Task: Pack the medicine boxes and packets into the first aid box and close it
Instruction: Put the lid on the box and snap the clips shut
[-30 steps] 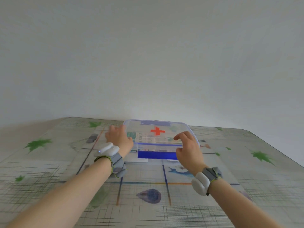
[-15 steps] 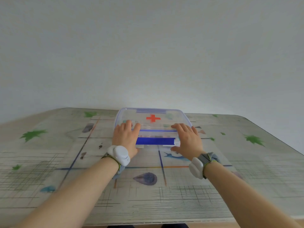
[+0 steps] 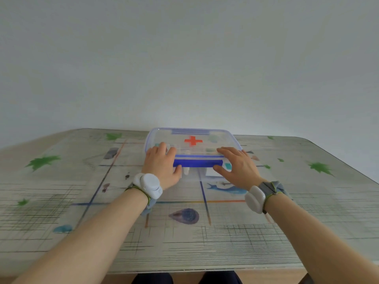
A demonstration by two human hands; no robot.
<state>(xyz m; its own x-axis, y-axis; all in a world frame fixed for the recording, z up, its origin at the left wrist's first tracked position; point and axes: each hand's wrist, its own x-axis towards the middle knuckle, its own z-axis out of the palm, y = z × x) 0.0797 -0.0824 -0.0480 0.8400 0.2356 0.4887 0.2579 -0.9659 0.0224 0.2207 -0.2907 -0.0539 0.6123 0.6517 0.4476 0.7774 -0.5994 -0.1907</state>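
We find the first aid box (image 3: 192,145) on the table (image 3: 287,232), far middle, lid down. The left hand (image 3: 162,163) and right hand (image 3: 236,166) press its near edge, fingers extended, gripping nothing, thumbs flanking the blue latch (image 3: 198,162). We judge it light, rigid and slippery; hold by the sides.

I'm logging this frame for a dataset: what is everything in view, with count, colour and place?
box: one, clear with blue rim, far middle of table, lid down.
cross: one, red, on the lid.
latch: one, blue, box's front.
contents: count unclear, dim through the box.
table: one, pale cloth with green leaves and lines, under everything.
wall: one, grey-white, behind.
wristbands: two, white, one per wrist.
left hand: flat on lid's front left, thumb at latch.
right hand: flat on lid's front right, thumb by latch end.
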